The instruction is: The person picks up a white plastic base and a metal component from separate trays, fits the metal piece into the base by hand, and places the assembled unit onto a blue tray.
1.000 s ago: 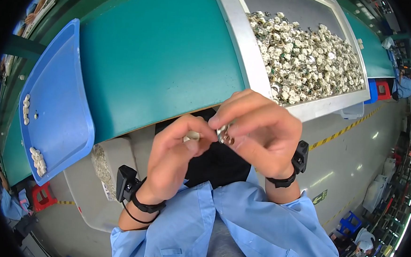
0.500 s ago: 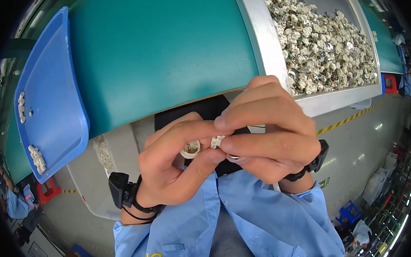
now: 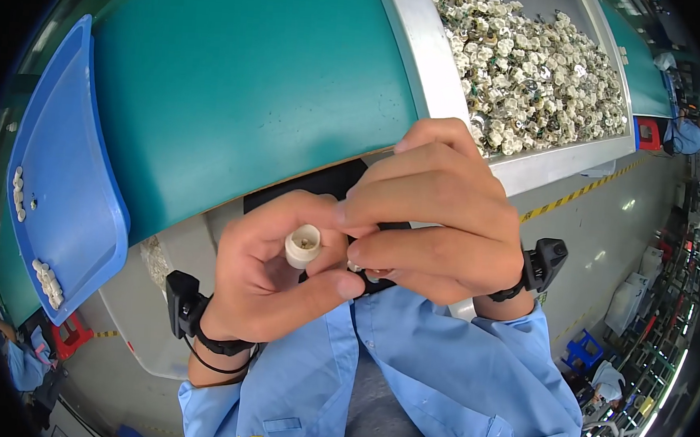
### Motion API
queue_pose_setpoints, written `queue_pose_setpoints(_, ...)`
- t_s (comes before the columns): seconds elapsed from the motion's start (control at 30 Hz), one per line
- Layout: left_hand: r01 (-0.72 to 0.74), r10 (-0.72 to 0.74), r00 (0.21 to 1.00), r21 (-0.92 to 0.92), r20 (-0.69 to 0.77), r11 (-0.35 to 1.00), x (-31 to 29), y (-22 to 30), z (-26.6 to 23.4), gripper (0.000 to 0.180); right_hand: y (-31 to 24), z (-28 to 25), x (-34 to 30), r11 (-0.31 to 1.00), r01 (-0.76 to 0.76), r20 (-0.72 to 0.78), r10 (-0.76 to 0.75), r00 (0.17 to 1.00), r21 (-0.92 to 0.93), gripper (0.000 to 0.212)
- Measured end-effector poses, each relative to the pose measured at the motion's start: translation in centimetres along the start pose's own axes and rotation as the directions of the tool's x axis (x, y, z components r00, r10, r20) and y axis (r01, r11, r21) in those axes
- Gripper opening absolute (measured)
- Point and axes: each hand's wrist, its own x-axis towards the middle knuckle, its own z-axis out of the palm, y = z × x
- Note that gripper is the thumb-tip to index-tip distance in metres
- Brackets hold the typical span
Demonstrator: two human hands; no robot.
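My left hand [image 3: 259, 269] is curled round a small white cup-shaped socket [image 3: 302, 248]. Its round mouth tilts up and shows small metal bits inside. Just to the right, my right hand [image 3: 450, 225] pinches a small white piece [image 3: 353, 266] between thumb and fingers, most of it covered by the fingertips. A shiny bit [image 3: 373, 279] shows below those fingers; I cannot make out what it is. Both hands are close together in front of my chest, near the table edge.
A green-topped table [image 3: 246, 84] lies ahead. On its left, a blue tray [image 3: 73, 153] carries several white parts. A metal-rimmed bin [image 3: 541, 168] full of small white and metal parts stands at the right. Below left is a translucent container [image 3: 177, 288]. People sit farther off at both sides.
The white socket has turned more upright in my left hand, showing its side. My right fingers have drawn down and cover more of the small white piece. The whole view has shifted slightly.
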Motion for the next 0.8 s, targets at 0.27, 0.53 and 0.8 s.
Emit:
queue_pose_setpoints(0.27, -0.223, 0.258, 0.947, 0.191, -0.19, 0.956, -0.3, -1.8, 1.5, 0.029, -1.3, 1.3, -0.2, 0.983, -0.18, -0.128, 0.183, 0.975, 0.036, 0.013)
queue_pose_setpoints(0.53, -0.127, 0.174, 0.979, 0.34, -0.111, 0.932, -0.4, 0.0, 0.5, 0.021, -0.6, -0.4, 0.3, 0.993, -0.099, -0.03, 0.098, 0.995, -0.058, 0.011)
queue_pose_setpoints(0.8, -0.125, 0.115, 0.992, 0.41, 0.05, 0.904, 0.0, 0.4, -0.3, 0.02, -0.2, -0.6, 1.1, 0.99, -0.136, 0.051, 0.135, 0.99, 0.034, 0.01)
